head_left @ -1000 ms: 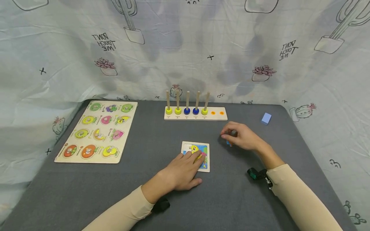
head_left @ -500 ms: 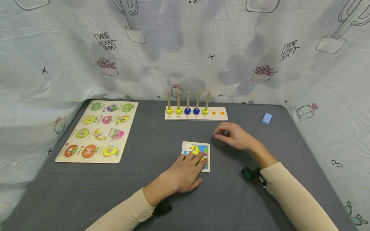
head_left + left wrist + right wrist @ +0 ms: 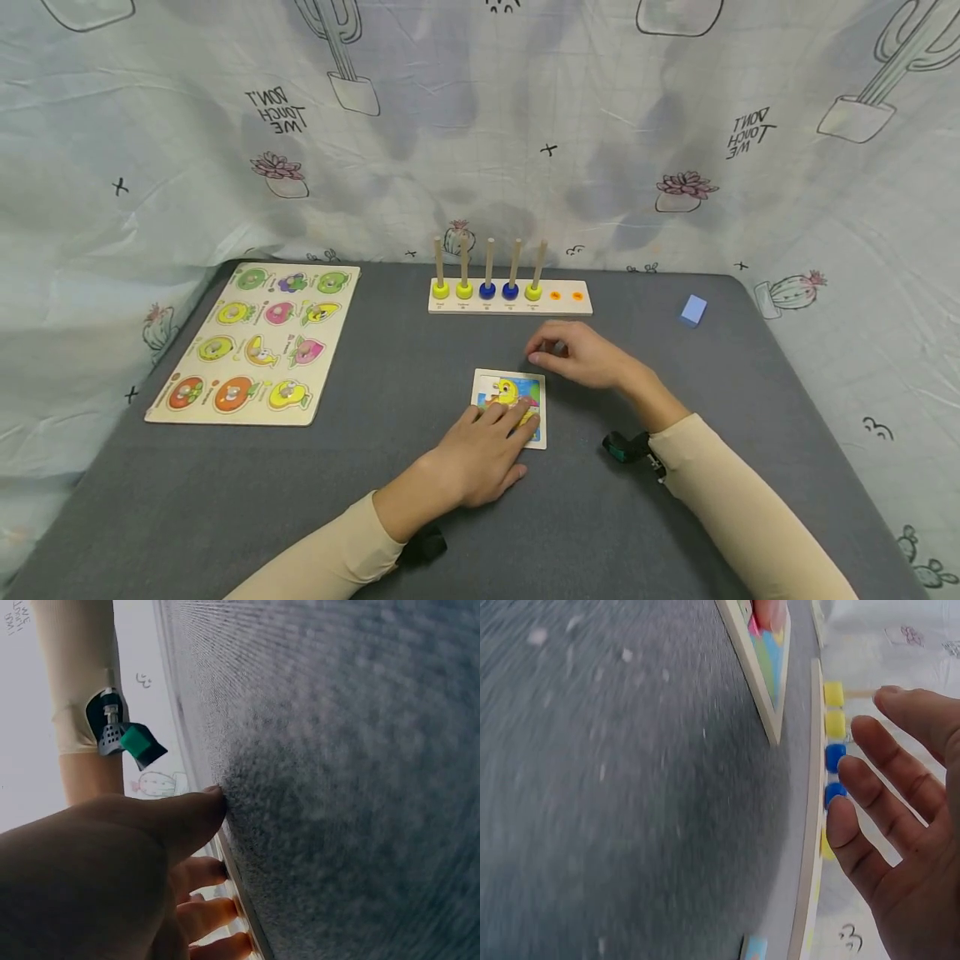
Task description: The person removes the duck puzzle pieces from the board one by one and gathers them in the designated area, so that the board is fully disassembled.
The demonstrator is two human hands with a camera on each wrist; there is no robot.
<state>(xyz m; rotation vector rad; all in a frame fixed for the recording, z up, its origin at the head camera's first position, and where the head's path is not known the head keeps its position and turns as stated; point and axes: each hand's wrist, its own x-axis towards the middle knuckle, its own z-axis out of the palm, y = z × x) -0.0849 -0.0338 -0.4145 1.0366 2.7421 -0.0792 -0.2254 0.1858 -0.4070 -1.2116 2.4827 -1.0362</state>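
Note:
The left hand (image 3: 483,462) lies palm down, fingers spread, on a small framed picture puzzle (image 3: 536,383) with a yellow figure on blue. In the left wrist view the thumb (image 3: 187,817) touches the cloth beside the frame. Just behind the puzzle's right corner, the right hand (image 3: 577,354) hovers with fingers bent and relaxed. Nothing shows between its fingers (image 3: 889,795) in the right wrist view. A small light blue piece (image 3: 755,948) is partly visible at that view's bottom edge; whether it is a puzzle piece or the blue block, I cannot tell.
A wooden peg board (image 3: 510,307) with yellow and blue rings stands at the back. To the left lies a fruit puzzle board (image 3: 251,333). A light blue block (image 3: 693,310) sits at the back right. A patterned curtain (image 3: 450,125) hangs behind the grey table (image 3: 360,483).
The right hand has moved left toward the puzzle. A small blue piece seen beneath it a second ago is no longer visible in the head view. The left hand has barely shifted.

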